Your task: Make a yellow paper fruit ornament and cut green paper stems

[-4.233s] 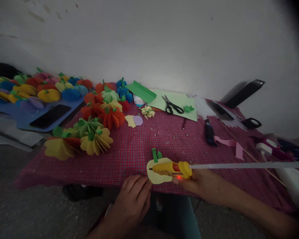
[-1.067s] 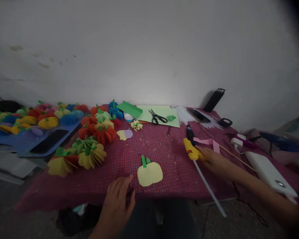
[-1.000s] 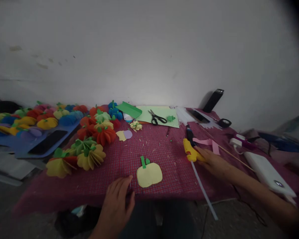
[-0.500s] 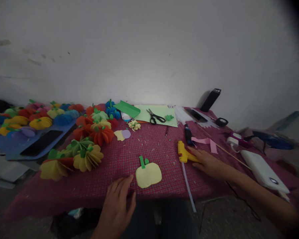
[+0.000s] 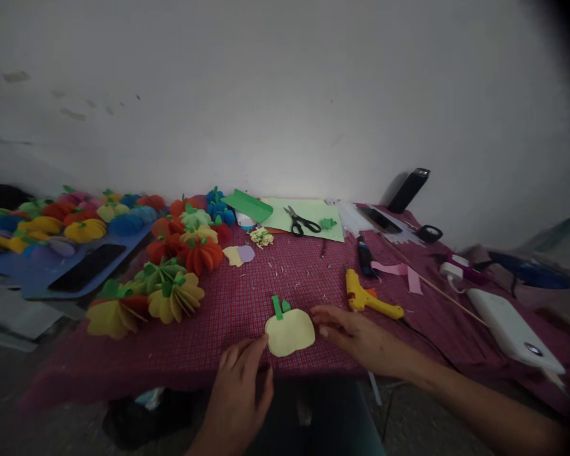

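Note:
A pale yellow pumpkin-shaped paper cutout (image 5: 291,333) lies flat near the table's front edge, with a green paper stem (image 5: 277,308) and a small green leaf (image 5: 285,306) at its top. My left hand (image 5: 241,389) is at the cutout's left edge, fingers apart and holding nothing; whether a fingertip touches the paper I cannot tell. On the other side my right hand (image 5: 354,334) reaches in from the right, fingers stretched toward the cutout's right edge, also holding nothing. A yellow glue gun (image 5: 368,297) lies on the cloth just beyond my right hand.
Finished paper pumpkins (image 5: 180,296) crowd the left side. Black scissors (image 5: 300,221) rest on a pale green sheet (image 5: 330,215) at the back. Pink strips (image 5: 399,272), a thin stick (image 5: 439,288) and a white power bank (image 5: 510,329) lie to the right. A phone (image 5: 88,267) is at left.
My right hand has let go of the glue gun and moved left to the cutout. My left hand keeps its place by the cutout's left side. The view has shifted slightly.

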Motion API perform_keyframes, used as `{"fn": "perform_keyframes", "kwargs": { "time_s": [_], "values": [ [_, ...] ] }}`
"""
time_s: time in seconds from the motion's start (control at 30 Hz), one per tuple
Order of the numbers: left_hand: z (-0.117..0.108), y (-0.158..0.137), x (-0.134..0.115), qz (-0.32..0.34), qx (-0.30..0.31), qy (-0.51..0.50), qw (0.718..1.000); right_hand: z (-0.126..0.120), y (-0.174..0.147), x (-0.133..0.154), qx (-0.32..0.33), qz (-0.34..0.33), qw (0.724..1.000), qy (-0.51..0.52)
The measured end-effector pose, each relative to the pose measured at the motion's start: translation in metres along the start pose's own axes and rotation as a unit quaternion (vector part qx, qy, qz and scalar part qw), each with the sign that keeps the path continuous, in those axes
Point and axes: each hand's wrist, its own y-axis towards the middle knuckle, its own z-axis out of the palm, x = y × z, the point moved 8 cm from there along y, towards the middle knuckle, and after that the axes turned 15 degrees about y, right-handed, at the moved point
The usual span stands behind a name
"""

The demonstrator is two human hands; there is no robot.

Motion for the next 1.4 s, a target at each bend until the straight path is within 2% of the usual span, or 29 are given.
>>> {"fn": "perform_keyframes", "kwargs": {
  "time_s": [0.27, 0.43, 0.6, 0.73, 1.07, 1.2, 1.4],
  "values": [
    [-0.001, -0.001, 0.002, -0.016, -0.001, -0.022, 1.000, 0.008, 0.000, 0.006, 0.012, -0.001, 0.995, 0.099],
    [0.000, -0.001, 0.003, -0.035, 0.003, -0.036, 0.999, 0.014, 0.009, -0.007, -0.030, 0.060, 0.973, 0.221],
    [0.000, -0.002, 0.005, -0.041, -0.007, -0.037, 0.998, 0.028, 0.025, -0.021, 0.016, 0.107, 0.965, 0.241],
    [0.001, -0.002, 0.005, -0.037, -0.011, -0.044, 0.998, 0.033, 0.030, -0.019, 0.039, 0.068, 0.965, 0.249],
    [0.004, -0.005, 0.007, -0.043, -0.006, -0.055, 0.998, 0.033, 0.022, -0.004, 0.033, -0.018, 0.996, 0.084],
    [0.003, -0.005, 0.007, -0.042, -0.011, -0.060, 0.997, 0.033, 0.021, -0.007, 0.022, -0.043, 0.999, 0.019],
    [0.004, -0.004, 0.007, -0.037, -0.005, -0.059, 0.998, 0.035, 0.019, -0.004, 0.038, -0.072, 0.996, -0.038]
  ]
}}
